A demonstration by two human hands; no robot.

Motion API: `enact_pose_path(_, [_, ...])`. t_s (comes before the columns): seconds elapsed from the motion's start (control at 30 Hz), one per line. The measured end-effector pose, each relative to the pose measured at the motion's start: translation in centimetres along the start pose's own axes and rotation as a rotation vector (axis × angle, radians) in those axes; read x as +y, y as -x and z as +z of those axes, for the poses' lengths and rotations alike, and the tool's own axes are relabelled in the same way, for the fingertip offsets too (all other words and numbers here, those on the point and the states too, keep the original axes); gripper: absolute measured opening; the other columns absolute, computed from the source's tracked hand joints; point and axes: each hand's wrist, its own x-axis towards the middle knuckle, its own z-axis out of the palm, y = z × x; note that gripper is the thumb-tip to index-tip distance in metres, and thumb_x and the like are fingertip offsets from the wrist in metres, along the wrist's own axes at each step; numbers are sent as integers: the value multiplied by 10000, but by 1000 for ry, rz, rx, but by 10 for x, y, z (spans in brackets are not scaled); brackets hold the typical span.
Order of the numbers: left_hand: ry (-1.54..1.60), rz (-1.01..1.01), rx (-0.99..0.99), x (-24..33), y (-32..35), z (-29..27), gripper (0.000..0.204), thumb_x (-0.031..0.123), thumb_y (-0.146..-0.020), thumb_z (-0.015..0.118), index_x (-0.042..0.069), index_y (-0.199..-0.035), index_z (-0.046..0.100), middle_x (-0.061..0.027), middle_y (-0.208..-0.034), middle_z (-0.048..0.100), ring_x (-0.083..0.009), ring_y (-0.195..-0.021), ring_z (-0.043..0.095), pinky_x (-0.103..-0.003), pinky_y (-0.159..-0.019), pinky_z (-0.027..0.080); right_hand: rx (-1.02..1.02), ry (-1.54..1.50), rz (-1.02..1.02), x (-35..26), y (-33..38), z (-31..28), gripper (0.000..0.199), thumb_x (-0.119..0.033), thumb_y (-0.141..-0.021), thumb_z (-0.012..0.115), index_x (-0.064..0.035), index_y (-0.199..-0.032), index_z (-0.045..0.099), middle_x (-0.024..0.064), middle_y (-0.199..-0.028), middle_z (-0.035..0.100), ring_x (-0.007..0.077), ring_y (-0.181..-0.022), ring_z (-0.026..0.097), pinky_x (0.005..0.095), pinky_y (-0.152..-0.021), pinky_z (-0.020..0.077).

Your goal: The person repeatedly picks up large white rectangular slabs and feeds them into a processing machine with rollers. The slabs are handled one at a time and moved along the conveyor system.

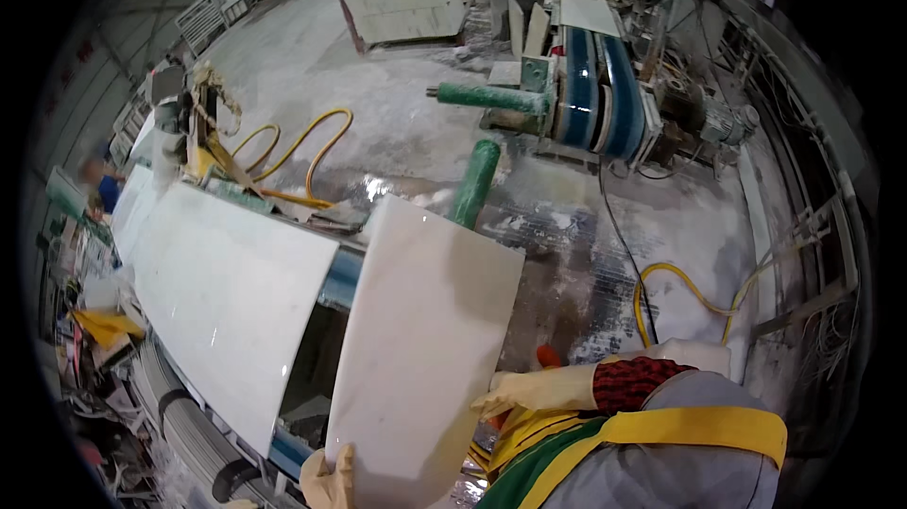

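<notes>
At left, a white slab (231, 282) is supported over a blue belt (343, 280). Beside it, gripped by the gloved left hand (328, 479) at its near-left edge, a second white slab (420, 320) is clasped at right by the gloved right hand (501, 395).

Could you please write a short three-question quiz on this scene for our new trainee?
1. Multiple choice: What colour is the hose on the floor to the right of the near white slab?
A) Green
B) Yellow
C) White

2. True or false: The two side-by-side belts at the upper right of the view are red.

3. Fill in the blank: The left hand grips the near white slab at its lower left, while the right hand touches its ____ edge.

Key: 1. B. 2. False; the belts are blue. 3. right.
</notes>
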Motion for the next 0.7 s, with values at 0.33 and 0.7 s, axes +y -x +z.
enact_pose_path(0.33, [288,185,-164,112,-95,224,374,290,-951,794,-70,-1024,721,-44,-882,711,-110,-765,582,-281,-682,457,512,253,-616,-167,128,-198,202,-113,-941,777,-10,-1113,751,40,-964,746,99,-834,644,268,-685,514])
enact_pose_path(0.7, [531,77,-480,257,-103,545,621,500,-976,721,-77,-1206,708,-117,-1012,742,-193,-850,649,-337,-760,528,790,-41,-804,-293,345,-364,298,-132,-937,727,-9,-1208,705,100,-1088,727,221,-1011,693,346,-902,538])
